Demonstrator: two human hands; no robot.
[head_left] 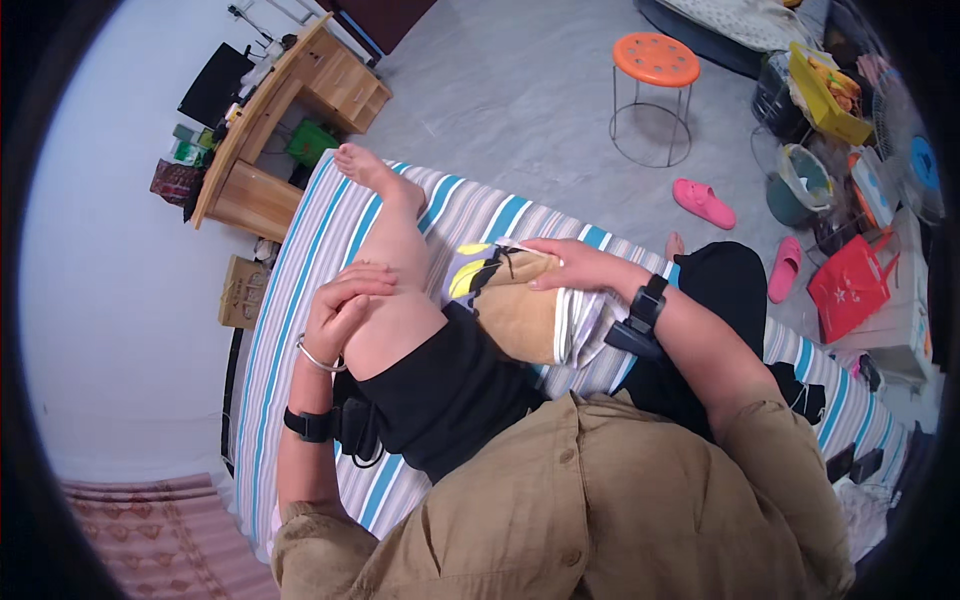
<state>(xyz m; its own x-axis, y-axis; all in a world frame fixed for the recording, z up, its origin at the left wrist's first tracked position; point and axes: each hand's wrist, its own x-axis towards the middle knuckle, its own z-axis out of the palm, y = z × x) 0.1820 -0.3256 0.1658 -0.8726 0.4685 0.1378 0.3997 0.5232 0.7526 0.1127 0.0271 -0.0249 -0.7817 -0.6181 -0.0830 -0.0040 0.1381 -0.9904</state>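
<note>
My left hand (345, 305) lies on my bare left knee, its fingers stretched flat over the skin and holding nothing. A folded garment (515, 310), tan with yellow, black and grey-purple patches and a white-striped edge, lies in front of me between my legs. My right hand (580, 266) closes on its far right part, thumb and fingers on the fabric; part of the grip is hidden. Beneath is a bed with a striped sheet (490, 207) in blue, white and grey, on which I sit.
A wooden desk (255, 195) stands at the far left. An orange stool (656, 60) is on the grey floor (500, 110), with pink slippers (703, 203) nearer the bed. To the right are a red bag (850, 290), a bucket (798, 195) and a yellow box (825, 100).
</note>
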